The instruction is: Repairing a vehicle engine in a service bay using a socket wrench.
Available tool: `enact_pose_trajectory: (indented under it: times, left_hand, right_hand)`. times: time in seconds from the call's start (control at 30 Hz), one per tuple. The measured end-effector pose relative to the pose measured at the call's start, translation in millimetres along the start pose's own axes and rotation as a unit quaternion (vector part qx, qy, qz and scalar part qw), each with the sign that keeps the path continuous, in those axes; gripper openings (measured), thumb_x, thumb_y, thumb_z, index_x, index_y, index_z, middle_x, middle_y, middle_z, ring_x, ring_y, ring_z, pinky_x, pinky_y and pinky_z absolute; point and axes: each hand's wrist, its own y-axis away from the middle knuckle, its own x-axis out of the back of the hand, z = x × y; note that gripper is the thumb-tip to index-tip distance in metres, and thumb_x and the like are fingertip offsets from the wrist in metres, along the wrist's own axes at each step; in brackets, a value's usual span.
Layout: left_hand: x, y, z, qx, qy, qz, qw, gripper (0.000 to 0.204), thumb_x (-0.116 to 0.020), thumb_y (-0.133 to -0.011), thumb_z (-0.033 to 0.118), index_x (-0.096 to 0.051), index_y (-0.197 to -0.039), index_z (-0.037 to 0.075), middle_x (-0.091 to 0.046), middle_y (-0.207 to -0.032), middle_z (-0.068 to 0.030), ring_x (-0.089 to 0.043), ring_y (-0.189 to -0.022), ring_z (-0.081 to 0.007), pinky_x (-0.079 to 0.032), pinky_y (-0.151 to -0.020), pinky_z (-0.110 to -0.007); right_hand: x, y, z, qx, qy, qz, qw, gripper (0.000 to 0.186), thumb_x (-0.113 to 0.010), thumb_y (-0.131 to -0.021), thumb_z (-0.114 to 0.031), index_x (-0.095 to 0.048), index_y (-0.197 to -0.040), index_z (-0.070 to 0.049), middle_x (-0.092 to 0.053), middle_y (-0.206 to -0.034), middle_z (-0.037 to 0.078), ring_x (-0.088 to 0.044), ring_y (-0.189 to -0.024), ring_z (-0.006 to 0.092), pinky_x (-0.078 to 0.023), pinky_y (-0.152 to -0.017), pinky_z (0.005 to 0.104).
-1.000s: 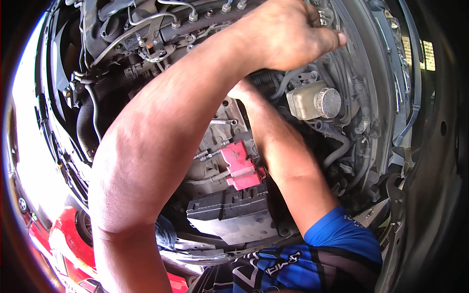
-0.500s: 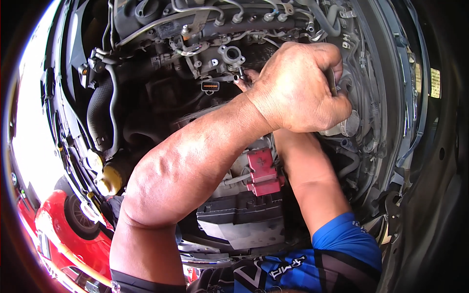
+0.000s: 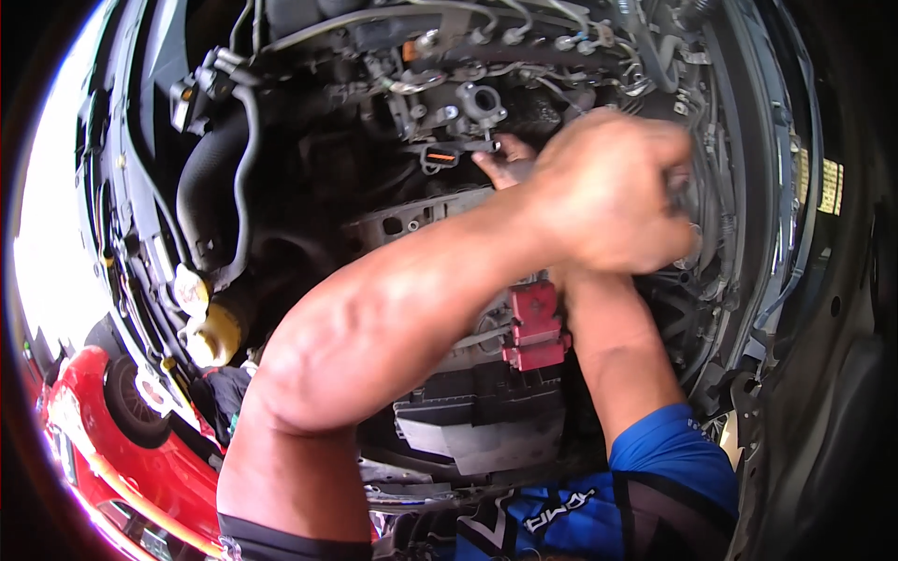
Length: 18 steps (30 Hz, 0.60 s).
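Observation:
My left hand (image 3: 608,192) is a closed, motion-blurred fist above the right side of an engine bay, gripping something dark that I cannot make out. Its forearm crosses over my right forearm. My right hand (image 3: 505,164) reaches underneath, its curled fingertips just below a metal flange with a round opening (image 3: 483,103) and beside a black connector with an orange inside (image 3: 440,159). The rest of that hand is hidden behind my left hand, and what its fingers grip is unclear.
Metal fuel lines (image 3: 486,33) run across the top. A red terminal cover (image 3: 535,323) sits above a black box (image 3: 477,421). A ribbed hose (image 3: 201,187) and yellow reservoir (image 3: 215,332) are left. A red car (image 3: 94,439) stands beyond the bay's left edge.
My left fist has moved down and right, first uncovering the flange and my right fingertips. The whole view has also shifted, with engine parts appearing lower and further right than a second ago.

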Motion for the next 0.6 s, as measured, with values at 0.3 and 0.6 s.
enact_pose_trajectory:
  times: [0.3,0.6]
  left_hand:
    - [11,10,1,-0.046,0.016,0.011,0.999,0.026,-0.075,-0.061,0.005,-0.05,-0.069,0.006,-0.054,-0.066,-0.0043,-0.054,-0.058,-0.0158,-0.044,-0.054,-0.028]
    - [69,80,2,-0.006,0.114,0.03,0.993,0.025,-0.071,-0.072,0.003,-0.05,-0.086,0.007,-0.058,-0.085,-0.0083,-0.057,-0.09,-0.0246,-0.047,-0.088,-0.041]
  right_hand:
    - [16,26,9,-0.069,-0.099,0.015,0.993,0.046,-0.068,-0.087,-0.019,-0.053,-0.125,0.0,-0.061,-0.114,0.008,-0.058,-0.103,0.0182,-0.048,-0.092,0.037]
    - [15,39,-3,0.017,0.357,0.152,0.922,0.08,-0.088,-0.066,-0.041,-0.052,-0.121,0.005,-0.066,-0.108,0.026,-0.066,-0.103,0.0379,-0.051,-0.089,0.0407]
